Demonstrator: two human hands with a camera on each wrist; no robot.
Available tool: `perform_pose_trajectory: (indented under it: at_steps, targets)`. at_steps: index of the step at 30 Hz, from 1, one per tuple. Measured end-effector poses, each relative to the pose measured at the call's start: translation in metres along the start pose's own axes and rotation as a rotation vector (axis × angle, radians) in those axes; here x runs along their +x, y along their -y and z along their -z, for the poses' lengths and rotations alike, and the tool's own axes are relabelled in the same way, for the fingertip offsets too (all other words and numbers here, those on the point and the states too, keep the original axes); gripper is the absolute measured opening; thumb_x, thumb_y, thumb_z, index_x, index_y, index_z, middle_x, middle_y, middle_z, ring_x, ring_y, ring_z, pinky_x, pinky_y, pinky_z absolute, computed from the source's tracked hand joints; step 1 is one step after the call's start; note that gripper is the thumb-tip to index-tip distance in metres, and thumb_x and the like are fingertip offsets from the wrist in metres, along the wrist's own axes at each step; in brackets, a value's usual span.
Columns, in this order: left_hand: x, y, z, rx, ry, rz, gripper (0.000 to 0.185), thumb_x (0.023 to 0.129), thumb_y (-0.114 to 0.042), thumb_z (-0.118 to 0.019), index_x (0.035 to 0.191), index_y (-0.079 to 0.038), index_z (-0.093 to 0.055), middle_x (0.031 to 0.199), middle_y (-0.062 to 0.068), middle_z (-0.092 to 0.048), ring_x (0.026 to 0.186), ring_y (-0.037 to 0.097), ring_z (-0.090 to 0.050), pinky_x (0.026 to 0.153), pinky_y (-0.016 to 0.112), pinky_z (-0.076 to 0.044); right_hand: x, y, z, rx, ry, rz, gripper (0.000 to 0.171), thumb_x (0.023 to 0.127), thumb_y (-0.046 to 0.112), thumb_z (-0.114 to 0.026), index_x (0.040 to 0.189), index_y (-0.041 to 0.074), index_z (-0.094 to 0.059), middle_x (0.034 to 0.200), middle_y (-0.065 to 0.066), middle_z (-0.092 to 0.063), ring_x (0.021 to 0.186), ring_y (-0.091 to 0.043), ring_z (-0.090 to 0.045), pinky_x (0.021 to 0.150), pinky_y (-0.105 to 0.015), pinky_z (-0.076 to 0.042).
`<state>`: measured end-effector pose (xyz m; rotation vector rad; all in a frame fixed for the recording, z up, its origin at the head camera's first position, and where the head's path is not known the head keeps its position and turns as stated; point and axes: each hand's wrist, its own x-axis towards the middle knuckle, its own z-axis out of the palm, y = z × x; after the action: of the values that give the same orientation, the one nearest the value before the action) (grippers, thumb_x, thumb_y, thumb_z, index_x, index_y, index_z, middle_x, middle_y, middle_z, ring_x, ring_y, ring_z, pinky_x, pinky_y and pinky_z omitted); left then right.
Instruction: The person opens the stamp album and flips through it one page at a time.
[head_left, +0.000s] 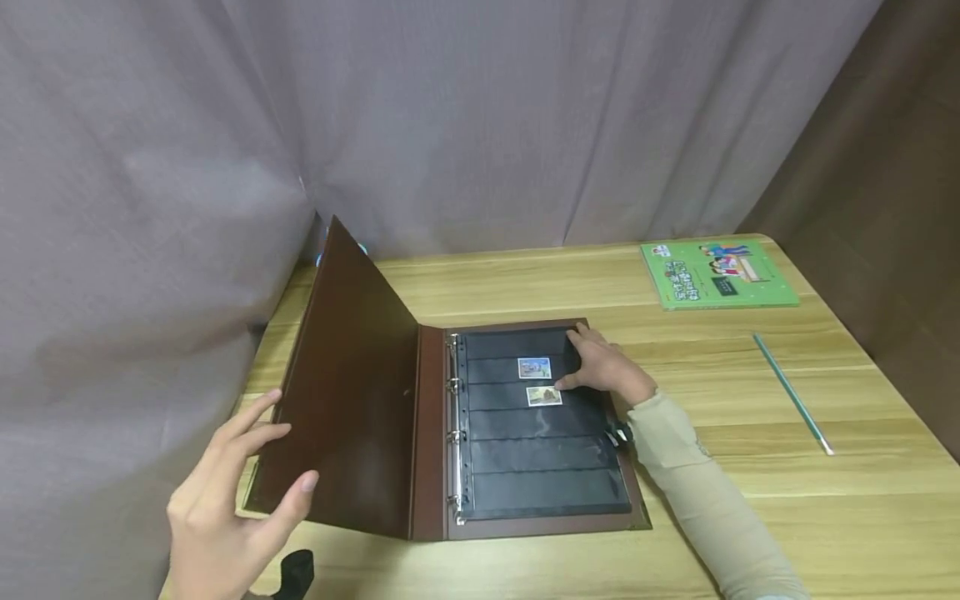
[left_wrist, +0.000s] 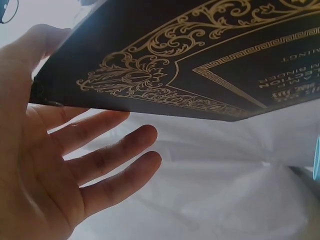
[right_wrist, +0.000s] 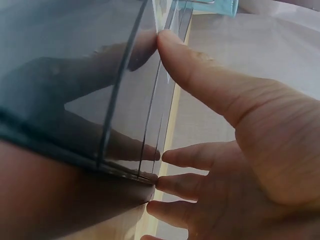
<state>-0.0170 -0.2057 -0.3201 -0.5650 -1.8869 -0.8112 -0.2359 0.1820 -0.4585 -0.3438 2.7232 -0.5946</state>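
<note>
Faintly, gilt "BINDER" on album cover [left_wrist: 200, 55], left hand [left_wrist: 55, 165] beneath

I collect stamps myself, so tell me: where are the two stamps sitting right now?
In the head view, the two stamps sit in the upper rows of the black album page, one above the other, just left of the right hand resting on that page.

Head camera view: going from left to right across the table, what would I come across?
Left hand → raised brown cover → metal rings → two stamps on the dark page → right hand → green booklet → thin teal stick.
</note>
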Motion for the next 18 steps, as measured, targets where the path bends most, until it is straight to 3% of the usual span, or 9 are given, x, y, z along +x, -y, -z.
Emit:
perform_pose_trajectory:
  at_steps: [8,18]
  targets:
    - [-0.016,0.015,0.011,0.012,0.004,0.077,0.051,0.092,-0.039,-0.072,0.098,0.011,-0.069,0.116,0.025,-0.069,0.117,0.009,-0.063,0.091,0.01,-0.044,0.002,-0.003,0.003,0.014,-0.003,-0.021,0.104,0.079,0.03,-0.088,0.152,-0.013,-0.028,0.161,-0.035,-0.011,0.148,-0.052,-0.011,0.116,-0.067,-0.016]
    - [-0.029,0.02,0.026,0.051,-0.017,0.204,0.039,0.088,-0.024,-0.075,0.102,0.012,-0.07,0.118,0.024,-0.069,0.116,0.004,-0.062,0.091,0.009,-0.043,0.0,-0.006,0.005,0.012,0.02,-0.042,0.101,0.08,0.027,-0.087,0.153,-0.011,-0.028,0.162,-0.033,-0.011,0.148,-0.053,-0.009,0.116,-0.067,-0.013]
